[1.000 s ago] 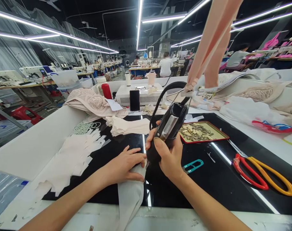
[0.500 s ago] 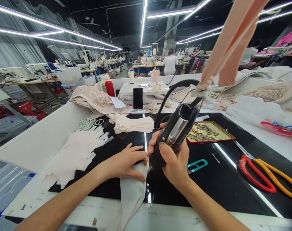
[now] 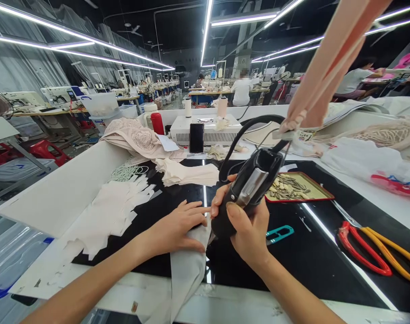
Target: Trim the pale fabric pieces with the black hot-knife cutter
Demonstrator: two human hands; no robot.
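Note:
My left hand [image 3: 179, 229] lies palm down with its fingers stretched, pressing a pale fabric piece [image 3: 188, 263] onto the black work surface [image 3: 151, 265]. That fabric hangs over the table's front edge. In my right hand [image 3: 250, 229] is a black corded power tool [image 3: 247, 189] with a shiny metal plate, held tilted. Its lower end is beside the fabric's right edge, close to my left fingertips; the working tip is mostly hidden. A peach fabric strip [image 3: 326, 76] tied at the tool's top runs upward.
Turquoise thread snips [image 3: 280, 234] lie right of my right hand, with red-and-orange-handled scissors [image 3: 374, 243] further right. Behind stands a tray [image 3: 321, 199] of sunflower seeds. Cut fabric pieces [image 3: 110, 211] are stacked left; another fabric stack [image 3: 188, 173] and a phone [image 3: 196, 138] are ahead.
The whole view has shifted slightly to the left, so things appear a little further right. Both hands keep nearly the same places on the fabric and the power tool.

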